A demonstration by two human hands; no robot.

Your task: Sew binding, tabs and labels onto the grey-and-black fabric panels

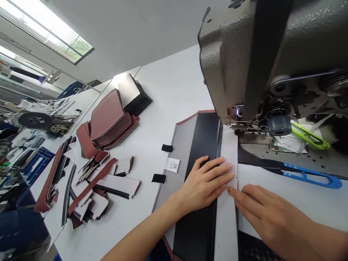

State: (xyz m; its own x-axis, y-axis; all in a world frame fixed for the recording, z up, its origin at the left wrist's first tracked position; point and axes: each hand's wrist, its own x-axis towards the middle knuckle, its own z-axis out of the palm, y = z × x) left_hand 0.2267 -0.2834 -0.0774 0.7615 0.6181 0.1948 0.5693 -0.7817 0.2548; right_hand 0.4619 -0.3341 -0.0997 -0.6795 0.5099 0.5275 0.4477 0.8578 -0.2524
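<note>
My left hand [208,183] lies flat with fingers outstretched, pressing on a long sewn panel with a black strip [203,139] and a pale strip [227,221]. My right hand [261,206] is at the pale strip's right edge, its fingertips together there; whether it pinches the edge I cannot make out. The panel's far end runs in beside the presser foot of a sewing machine [236,125]. Grey lining with dark red edging forms the panel's left side. A white label [173,165] and two black tabs [159,178] sit along that side.
Blue-handled thread snips [312,175] and a lime-green pair [311,136] lie right of the needle area. Left on the white table are a stack of dark red pieces [107,116], a black stack [137,96] and scattered cut strips [89,188].
</note>
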